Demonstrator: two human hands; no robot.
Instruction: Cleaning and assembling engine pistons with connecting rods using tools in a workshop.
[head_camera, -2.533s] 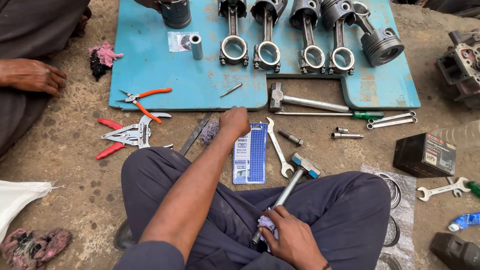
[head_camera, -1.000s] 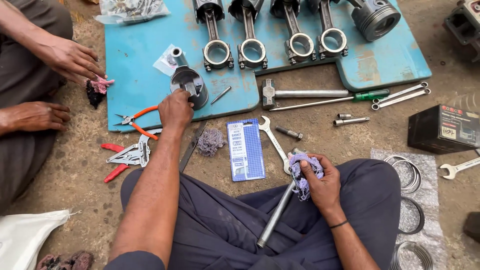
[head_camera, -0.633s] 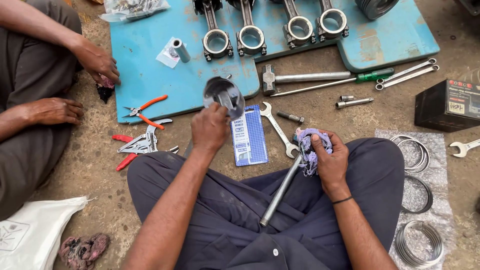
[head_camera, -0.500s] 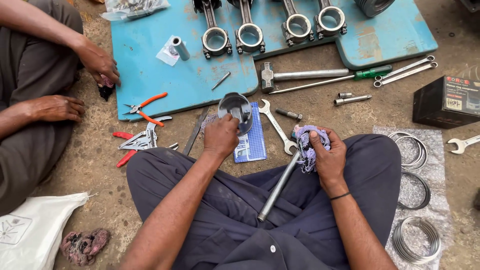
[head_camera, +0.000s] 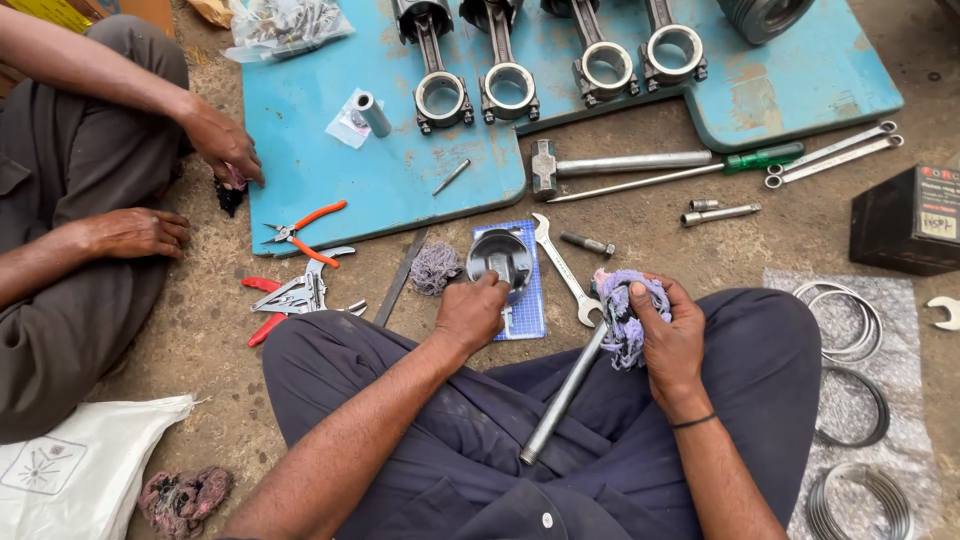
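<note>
The blue board (head_camera: 330, 170) lay flat on the gritty ground as a work surface; all positions below are taken from it. Four steel rods (head_camera: 505, 75) lay in a row along its far part, big ends toward the person. Just off its near edge lay a hammer (head_camera: 600, 165), a flat spanner (head_camera: 560, 265) and orange pliers (head_camera: 305, 228). Nearer the person, the left hand (head_camera: 470, 315) was closed around the rim of a dull grey piston (head_camera: 498, 258), held open end up over a blue card (head_camera: 525, 310) (presumably to see inside). The right hand (head_camera: 672, 340) clenched a frayed lilac rag (head_camera: 625, 315), bunched as if for wiping, with a smooth metal tube (head_camera: 560, 400) resting across the lap.
</note>
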